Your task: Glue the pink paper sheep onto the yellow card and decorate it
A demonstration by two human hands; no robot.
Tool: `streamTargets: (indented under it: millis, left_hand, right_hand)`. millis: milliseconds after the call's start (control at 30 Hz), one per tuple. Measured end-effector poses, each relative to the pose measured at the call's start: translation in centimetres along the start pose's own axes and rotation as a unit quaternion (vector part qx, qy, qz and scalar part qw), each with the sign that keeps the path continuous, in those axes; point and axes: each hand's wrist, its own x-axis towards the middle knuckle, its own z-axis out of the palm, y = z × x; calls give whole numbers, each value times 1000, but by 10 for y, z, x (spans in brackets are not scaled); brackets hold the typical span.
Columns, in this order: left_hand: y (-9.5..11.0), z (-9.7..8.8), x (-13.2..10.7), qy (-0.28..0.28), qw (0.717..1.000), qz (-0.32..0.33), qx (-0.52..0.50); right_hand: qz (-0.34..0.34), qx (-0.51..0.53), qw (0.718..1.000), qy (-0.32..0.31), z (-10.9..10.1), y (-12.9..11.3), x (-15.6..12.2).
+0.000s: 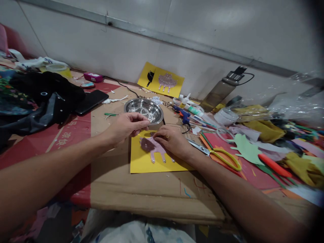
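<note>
A yellow sheet [141, 162] lies on the cardboard in front of me with a pink cut-out shape [155, 148] on it. My right hand [172, 140] rests on the pink shape, fingers bent and pressed down on its upper edge. My left hand [126, 126] hovers just left of it, near the steel bowl [144, 108], with thumb and fingers pinched together on something too small to name.
Yellow-handled scissors [222, 157] lie right of the sheet. A blue glue gun [184, 115], glue bottles, a water bottle [222, 88] and coloured paper scraps crowd the right. A finished yellow card [162, 81] leans on the wall. Black cloth [43, 94] and a phone [91, 100] lie left.
</note>
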Motion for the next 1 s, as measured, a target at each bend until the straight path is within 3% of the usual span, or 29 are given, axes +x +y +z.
streamTargets:
  millis: [667, 1000]
  left_hand:
    - [-2, 0, 1, -10, 1000, 3, 17]
    - [-6, 0, 2, -15, 1000, 2, 18]
  right_hand:
    - [3, -81, 997, -9, 8, 0, 3]
    - [-33, -112, 993, 2, 8, -3, 1]
